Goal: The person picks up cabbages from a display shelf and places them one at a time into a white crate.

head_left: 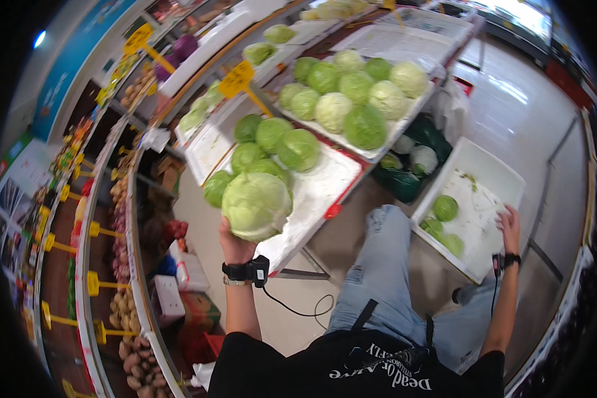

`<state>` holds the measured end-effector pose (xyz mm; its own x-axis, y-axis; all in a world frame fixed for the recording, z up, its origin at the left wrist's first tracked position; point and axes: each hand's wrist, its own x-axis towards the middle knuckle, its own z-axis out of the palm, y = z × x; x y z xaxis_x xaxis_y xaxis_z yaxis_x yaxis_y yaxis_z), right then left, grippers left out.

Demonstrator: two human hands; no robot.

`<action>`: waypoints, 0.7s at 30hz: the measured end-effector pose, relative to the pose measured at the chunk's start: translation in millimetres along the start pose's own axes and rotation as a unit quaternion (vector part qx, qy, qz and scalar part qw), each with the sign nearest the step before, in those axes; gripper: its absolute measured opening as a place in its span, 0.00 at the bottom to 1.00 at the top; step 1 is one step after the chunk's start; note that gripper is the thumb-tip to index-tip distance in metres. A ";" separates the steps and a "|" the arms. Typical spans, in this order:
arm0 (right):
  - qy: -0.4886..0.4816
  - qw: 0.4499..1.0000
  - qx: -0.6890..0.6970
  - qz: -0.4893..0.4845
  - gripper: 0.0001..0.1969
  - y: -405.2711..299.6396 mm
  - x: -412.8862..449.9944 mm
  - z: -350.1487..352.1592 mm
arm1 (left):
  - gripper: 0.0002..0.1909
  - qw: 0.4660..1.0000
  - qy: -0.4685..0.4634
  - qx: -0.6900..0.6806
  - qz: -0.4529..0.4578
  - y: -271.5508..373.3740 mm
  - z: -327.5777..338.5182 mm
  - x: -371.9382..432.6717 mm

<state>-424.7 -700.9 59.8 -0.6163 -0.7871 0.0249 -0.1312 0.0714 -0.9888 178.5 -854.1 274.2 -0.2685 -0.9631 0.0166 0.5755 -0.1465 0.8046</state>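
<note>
A large pale green cabbage [256, 206] is in my left hand [236, 246], gripped from below and the near side, at the near end of a white foam tray [323, 186]. Several smaller green cabbages [272, 135] lie in that tray behind it. On the right, my right hand [508, 225] is over the right side of a white foam box [477, 270], fingers apart, with nothing seen in it. Low in the box lie several small green cabbages [446, 208] and leaf scraps [470, 180]. Whether my right hand touches the box rim is unclear.
A second tray heaped with cabbages [355, 87] stands farther back. Beside the box is a dark green bag [405, 185] holding vegetables. Yellow price signs [237, 79] rise above the display. Shelves of potatoes [142, 365] and onions curve along the left. A metal table leg [303, 274] stands below the tray.
</note>
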 end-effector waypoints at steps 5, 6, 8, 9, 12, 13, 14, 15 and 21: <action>-0.228 0.960 0.105 -0.124 0.18 -131.9 -20.4 71.9 | 0.53 0.945 -0.134 0.295 0.045 -75.6 79.2 26.2; -0.265 0.953 0.111 -0.096 0.20 -140.3 -24.7 82.5 | 0.53 0.946 -0.171 0.275 0.022 -93.1 100.3 25.9; -0.370 0.898 0.237 0.020 0.26 -143.9 -30.7 105.8 | 0.54 0.950 -0.231 0.202 -0.060 -131.4 120.7 28.5; -0.387 0.887 0.249 0.050 0.28 -143.7 -38.0 116.7 | 0.54 0.946 -0.252 0.181 -0.098 -146.1 134.4 26.5; -0.409 0.883 0.216 0.077 0.34 -139.4 -52.1 112.5 | 0.55 0.905 -0.375 0.169 -0.108 -185.8 166.0 29.2; -0.424 0.873 0.235 0.055 0.35 -137.3 -52.9 106.2 | 0.55 0.900 -0.386 0.162 -0.120 -192.9 174.3 25.9; -0.411 0.879 0.235 0.061 0.35 -137.1 -57.6 95.2 | 0.56 0.892 -0.400 0.167 -0.125 -198.4 181.7 22.0; -0.436 0.860 0.254 0.070 0.36 -144.6 -63.5 86.0 | 0.57 0.887 -0.409 0.174 -0.127 -201.2 186.2 18.4; -0.380 0.923 0.054 -0.036 0.50 -162.3 -81.9 53.4 | 0.58 0.833 -0.453 0.312 -0.057 -218.5 192.7 11.2</action>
<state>-311.4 -680.8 210.4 0.1197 -0.9926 0.0221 -0.0467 -0.0279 -0.9985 -99.1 -789.4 213.0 -0.9298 -0.3436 0.1317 0.0674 0.1929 0.9789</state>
